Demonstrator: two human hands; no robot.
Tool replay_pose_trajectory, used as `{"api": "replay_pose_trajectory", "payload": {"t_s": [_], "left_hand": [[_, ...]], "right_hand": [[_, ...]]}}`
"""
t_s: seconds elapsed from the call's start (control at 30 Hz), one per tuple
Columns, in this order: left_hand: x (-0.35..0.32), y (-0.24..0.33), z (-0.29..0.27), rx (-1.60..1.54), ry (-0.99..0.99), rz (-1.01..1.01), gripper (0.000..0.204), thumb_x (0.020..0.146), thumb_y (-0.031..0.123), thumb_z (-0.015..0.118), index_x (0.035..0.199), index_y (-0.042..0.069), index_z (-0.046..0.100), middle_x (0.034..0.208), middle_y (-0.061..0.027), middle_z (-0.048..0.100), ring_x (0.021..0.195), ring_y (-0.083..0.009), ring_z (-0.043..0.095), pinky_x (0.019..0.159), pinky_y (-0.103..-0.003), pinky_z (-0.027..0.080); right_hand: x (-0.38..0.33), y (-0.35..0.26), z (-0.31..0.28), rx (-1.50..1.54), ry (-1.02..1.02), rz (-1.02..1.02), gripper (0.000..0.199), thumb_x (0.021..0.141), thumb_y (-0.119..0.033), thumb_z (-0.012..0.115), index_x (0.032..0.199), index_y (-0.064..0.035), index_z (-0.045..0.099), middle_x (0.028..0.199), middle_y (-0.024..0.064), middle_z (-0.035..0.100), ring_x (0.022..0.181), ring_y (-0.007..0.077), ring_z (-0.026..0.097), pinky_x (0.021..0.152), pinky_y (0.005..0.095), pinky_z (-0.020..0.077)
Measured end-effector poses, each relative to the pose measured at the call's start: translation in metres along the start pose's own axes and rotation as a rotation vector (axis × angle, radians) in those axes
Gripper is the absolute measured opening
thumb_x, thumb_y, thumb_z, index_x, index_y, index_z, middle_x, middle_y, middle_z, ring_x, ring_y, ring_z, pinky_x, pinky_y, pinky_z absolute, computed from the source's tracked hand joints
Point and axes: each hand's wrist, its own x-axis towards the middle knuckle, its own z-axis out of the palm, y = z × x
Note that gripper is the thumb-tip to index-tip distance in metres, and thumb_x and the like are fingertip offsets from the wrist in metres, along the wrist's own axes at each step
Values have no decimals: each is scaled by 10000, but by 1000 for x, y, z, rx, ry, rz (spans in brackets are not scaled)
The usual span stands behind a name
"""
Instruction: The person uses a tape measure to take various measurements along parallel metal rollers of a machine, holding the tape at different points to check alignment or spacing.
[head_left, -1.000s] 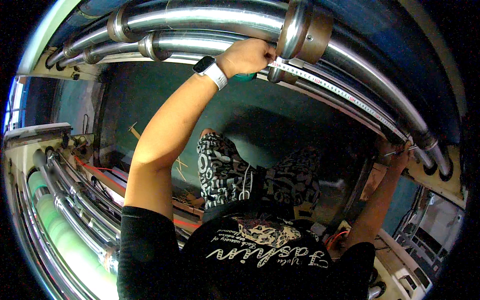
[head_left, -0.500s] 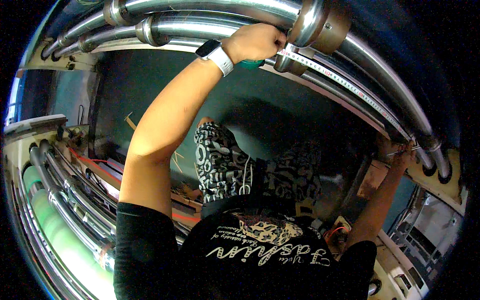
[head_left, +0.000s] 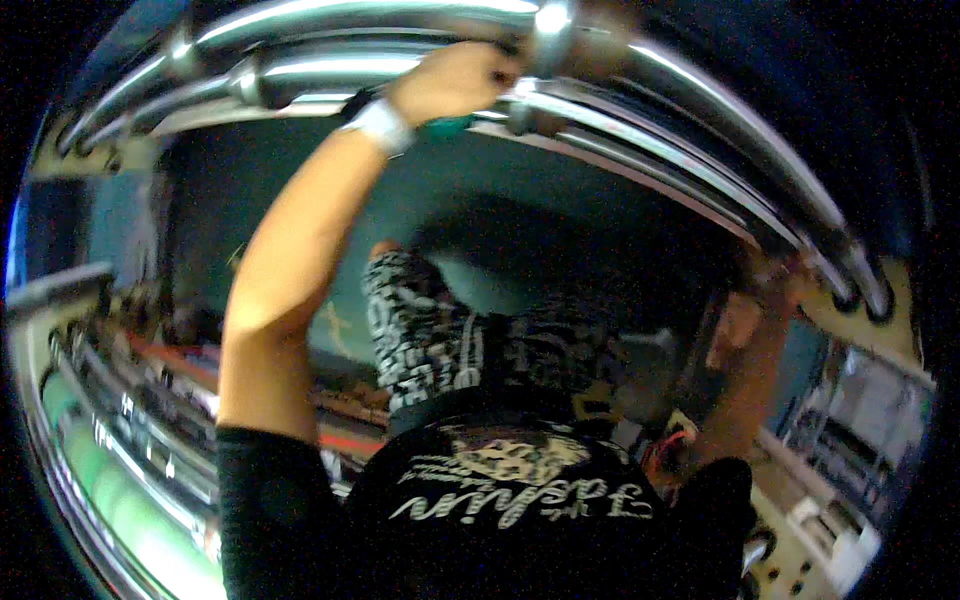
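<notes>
My left hand [head_left: 455,82], with a pale watch strap at the wrist, is closed around a tape measure [head_left: 447,128] whose green case shows beneath the fingers. It is beside a metal collar [head_left: 553,35] on the upper of two steel bars [head_left: 370,20]. The pale tape blade [head_left: 640,125] stretches along the bars to the right, blurred by motion. At its far end, close to the bars' right ends, my right hand [head_left: 795,282] is closed on the blade. Its fingers are dim and smeared.
A cream machine side plate [head_left: 893,325] takes the bars' right ends. More steel rods and a green roller [head_left: 110,485] lie at lower left. Red-orange cables [head_left: 665,455] are at lower right. Dark floor [head_left: 300,165] shows between the machine parts.
The whole view has shifted, so hands and bars appear farther left, and the picture is now blurred. Both hands keep their places along the bars with the tape stretched between them.
</notes>
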Motion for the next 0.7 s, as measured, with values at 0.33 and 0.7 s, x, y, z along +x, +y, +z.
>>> {"api": "replay_pose_trajectory", "payload": {"t_s": [0.33,0.7], "left_hand": [[-41,24,33,-310,-44,-120,154,756,10,477,875,-17,571,754,-116,608,698,-189,543,656,-321,433],[-84,25,92,142,-564,-92,140,772,187,533,801,74,610,684,-135,618,659,-312,611,584,-382,460]], "right_hand": [[-42,27,2,113,26,97,188,849,-241,614,968,-99,582,612,-38,445,514,92,411,457,249,345],[-59,-22,-28,-951,-475,-387,239,874,-252,540,991,-50,593,802,138,616,743,306,603,647,340,481]]}}
